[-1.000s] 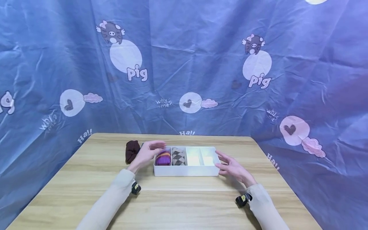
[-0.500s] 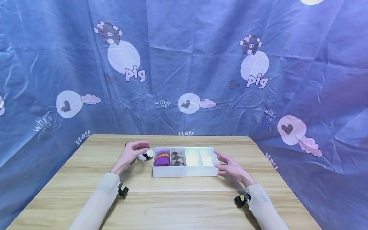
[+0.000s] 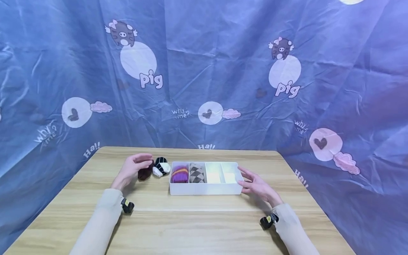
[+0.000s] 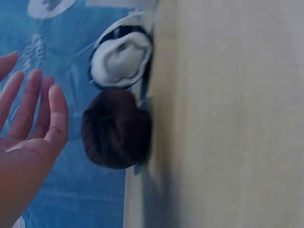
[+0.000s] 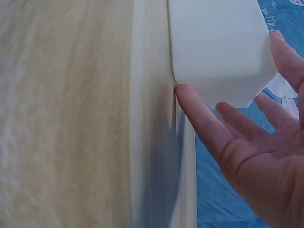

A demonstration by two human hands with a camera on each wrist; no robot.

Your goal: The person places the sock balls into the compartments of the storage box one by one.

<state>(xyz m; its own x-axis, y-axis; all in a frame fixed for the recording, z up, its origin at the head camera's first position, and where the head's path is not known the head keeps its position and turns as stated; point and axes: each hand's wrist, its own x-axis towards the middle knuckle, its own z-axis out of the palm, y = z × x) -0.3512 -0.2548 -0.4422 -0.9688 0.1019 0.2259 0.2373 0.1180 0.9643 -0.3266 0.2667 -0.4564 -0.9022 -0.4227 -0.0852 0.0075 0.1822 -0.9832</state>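
Observation:
My left hand [image 3: 132, 169] hovers at a rolled dark brown sock bundle [image 3: 145, 173], fingers extended and holding nothing. In the left wrist view a gap shows between the fingers and the brown bundle [image 4: 116, 128]. Right beside it lies a black-and-white sock bundle [image 3: 161, 167]. A white divided box [image 3: 205, 190] stands at the middle of the table. Its leftmost compartment holds a purple sock with an orange stripe [image 3: 180, 175]; the neighbouring one holds a grey argyle sock [image 3: 197, 174]. My right hand [image 3: 259, 186] rests its nearly straight fingers against the box's right end [image 5: 223, 52].
The two right compartments [image 3: 221, 173] of the box show their bare white inside. Beneath everything is a wooden table [image 3: 204, 226], with a blue patterned cloth [image 3: 204, 78] hanging behind its far edge.
My left hand has moved left from above the purple sock, past the black-and-white bundle, to the brown bundle. The black-and-white bundle has come into view. My right hand stays at the box end.

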